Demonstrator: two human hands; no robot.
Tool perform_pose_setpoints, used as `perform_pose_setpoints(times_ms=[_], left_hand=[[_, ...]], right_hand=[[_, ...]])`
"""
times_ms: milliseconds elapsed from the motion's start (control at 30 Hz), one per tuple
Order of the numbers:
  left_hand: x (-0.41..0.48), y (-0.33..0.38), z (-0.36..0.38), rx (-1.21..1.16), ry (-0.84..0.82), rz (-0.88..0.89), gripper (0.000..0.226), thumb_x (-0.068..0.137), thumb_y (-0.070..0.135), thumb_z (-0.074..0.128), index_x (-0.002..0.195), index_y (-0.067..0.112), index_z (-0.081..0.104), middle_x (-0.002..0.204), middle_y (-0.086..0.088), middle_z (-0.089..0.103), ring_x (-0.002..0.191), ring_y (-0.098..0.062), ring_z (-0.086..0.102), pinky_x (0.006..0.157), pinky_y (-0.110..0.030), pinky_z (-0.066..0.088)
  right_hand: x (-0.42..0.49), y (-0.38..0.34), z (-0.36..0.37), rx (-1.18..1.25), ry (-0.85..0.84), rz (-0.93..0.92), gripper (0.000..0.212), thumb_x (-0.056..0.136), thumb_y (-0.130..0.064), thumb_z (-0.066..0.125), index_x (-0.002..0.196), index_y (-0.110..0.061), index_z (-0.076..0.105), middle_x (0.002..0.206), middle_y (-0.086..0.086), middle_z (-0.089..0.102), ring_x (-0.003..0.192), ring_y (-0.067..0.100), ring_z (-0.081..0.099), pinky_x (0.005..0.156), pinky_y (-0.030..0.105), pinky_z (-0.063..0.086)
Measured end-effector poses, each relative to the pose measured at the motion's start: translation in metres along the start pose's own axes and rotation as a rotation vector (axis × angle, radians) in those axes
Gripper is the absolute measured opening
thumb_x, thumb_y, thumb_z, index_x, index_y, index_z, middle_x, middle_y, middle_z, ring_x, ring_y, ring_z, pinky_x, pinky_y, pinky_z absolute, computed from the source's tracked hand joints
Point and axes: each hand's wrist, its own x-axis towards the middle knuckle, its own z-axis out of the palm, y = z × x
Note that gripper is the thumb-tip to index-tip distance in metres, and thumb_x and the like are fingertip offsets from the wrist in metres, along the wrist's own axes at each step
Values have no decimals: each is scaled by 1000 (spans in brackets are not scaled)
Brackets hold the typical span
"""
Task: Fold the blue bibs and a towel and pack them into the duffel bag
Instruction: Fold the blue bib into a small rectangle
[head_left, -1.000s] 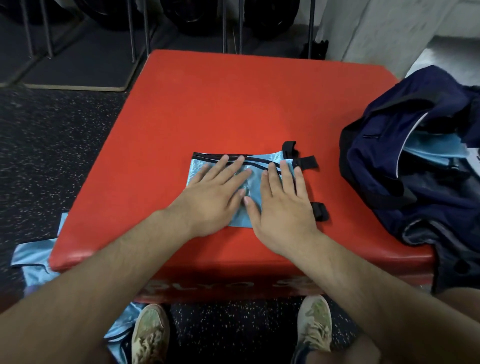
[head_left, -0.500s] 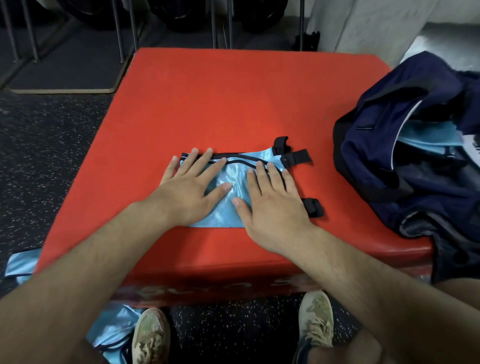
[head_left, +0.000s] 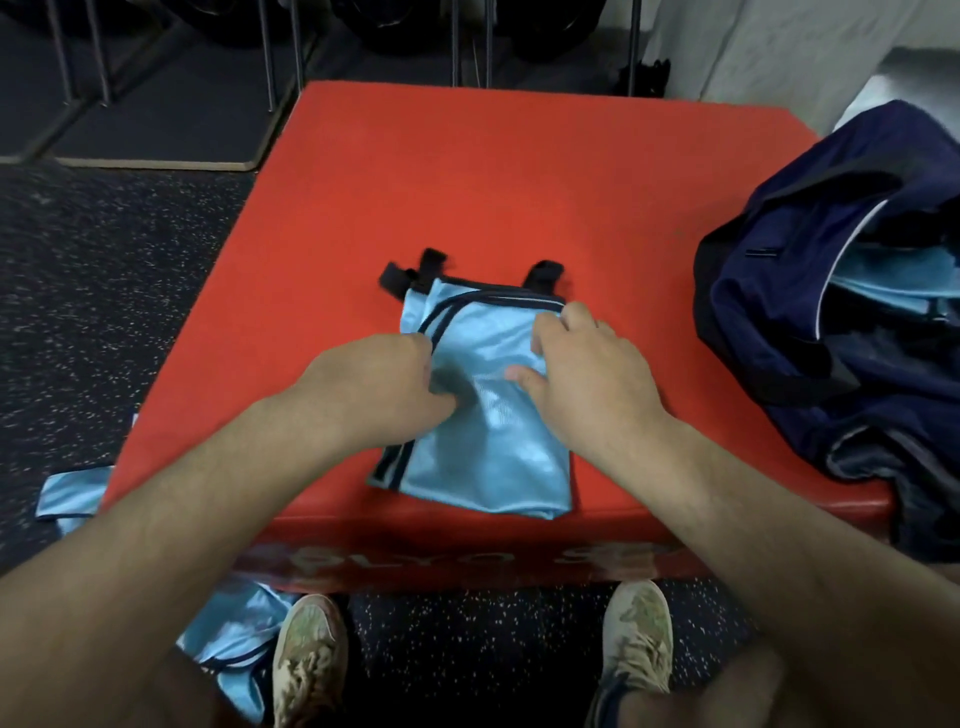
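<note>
Folded blue bib (head_left: 488, 426) is lying on the red plyo box (head_left: 519, 197), toward its near edge, long axis running away from the person. Black straps (head_left: 415, 270) are sticking out past its far end. Dark trim is running along the far edge and down the left side.

Left hand (head_left: 379, 384) is sitting on the bib's left edge, about mid-length: fingers are curling in and gripping the fabric, with the fingertips tucked out of sight (can't tell how much cloth is inside the grip). Right hand (head_left: 582, 364) is gripping the far right corner: fingers are curling over the right edge, thumb is pressing on top of the fabric. The bib is spanning the gap between the two hands, and its near half is lying free of both, close to the box's front edge.

Navy duffel bag (head_left: 810, 291) is sitting on the right side of the box, well apart from the bib, mouth gaping open, with light blue fabric (head_left: 883, 286) showing inside.

More blue bibs (head_left: 234, 639) are lying on the speckled floor (head_left: 104, 291) at the left, beside the box and by the person's left shoe (head_left: 309, 660). Right shoe (head_left: 636, 639) is planted in front of the box.
</note>
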Motion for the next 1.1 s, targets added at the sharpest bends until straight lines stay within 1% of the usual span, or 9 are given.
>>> perform_pose_setpoints(times_ms=[67, 167, 300, 400, 500, 700, 800, 933, 1100], left_hand=[[-6, 0, 1, -41, 43, 143, 28, 86, 44, 62, 90, 23, 44, 78, 10, 51, 71, -12, 52, 54, -30, 33], [-10, 4, 8, -95, 117, 474, 39, 82, 63, 58, 98, 29, 46, 96, 15, 42, 93, -11, 45, 79, -29, 41], [-20, 8, 9, 9, -138, 522, 73, 56, 89, 61, 102, 37, 39, 107, 16, 32, 108, -8, 32, 96, -27, 31], [-25, 10, 11, 132, -176, 528, 78, 53, 77, 75, 103, 36, 30, 109, 13, 26, 112, -8, 27, 99, -27, 30], [-25, 11, 8, 121, -174, 531, 57, 66, 53, 75, 101, 32, 34, 108, 13, 27, 109, -9, 26, 100, -29, 31], [-14, 1, -3, -145, -183, 523, 15, 79, 40, 61, 84, 33, 48, 83, 16, 48, 83, -2, 43, 76, -21, 40], [-9, -4, -7, -324, -135, 405, 10, 83, 33, 59, 86, 28, 50, 70, 8, 57, 62, -5, 50, 60, -29, 42], [-2, -11, -13, -457, -84, 345, 13, 87, 28, 61, 93, 25, 50, 70, 3, 56, 55, -7, 40, 56, -33, 39], [-4, -17, -23, -383, -230, 283, 38, 80, 25, 79, 96, 29, 46, 73, 4, 53, 56, -5, 40, 54, -27, 38]], right_hand=[[2, 1, 1, 105, -32, -66, 34, 97, -49, 55, 112, -18, 56, 116, 3, 51, 107, 28, 55, 85, 41, 48], [4, 2, -1, 121, -37, -140, 23, 97, -41, 57, 108, -21, 60, 113, 0, 53, 108, 27, 54, 84, 40, 48], [6, 5, -10, 156, -132, -264, 7, 94, -32, 59, 93, -26, 60, 100, -7, 53, 96, 20, 57, 78, 39, 49], [6, 7, -20, 237, -288, -321, 16, 89, -35, 64, 79, -25, 57, 83, -10, 56, 76, 11, 56, 74, 41, 52], [2, 9, -22, 262, -365, -354, 29, 87, -48, 65, 72, -24, 56, 69, -8, 61, 66, 8, 56, 68, 40, 53], [-1, 11, -35, 408, -491, -343, 65, 56, -89, 62, 77, -28, 59, 72, -8, 65, 68, 11, 61, 67, 41, 55], [-5, 12, -43, 468, -599, -334, 66, 48, -78, 80, 90, -34, 51, 82, -6, 66, 77, 19, 62, 70, 42, 54], [-5, 19, -40, 294, -418, -357, 28, 82, -26, 71, 92, -27, 45, 79, -7, 54, 73, 17, 52, 63, 36, 39], [2, 30, -47, 327, -373, -256, 32, 95, -35, 64, 74, -21, 43, 63, -6, 45, 57, 10, 42, 55, 29, 31]])
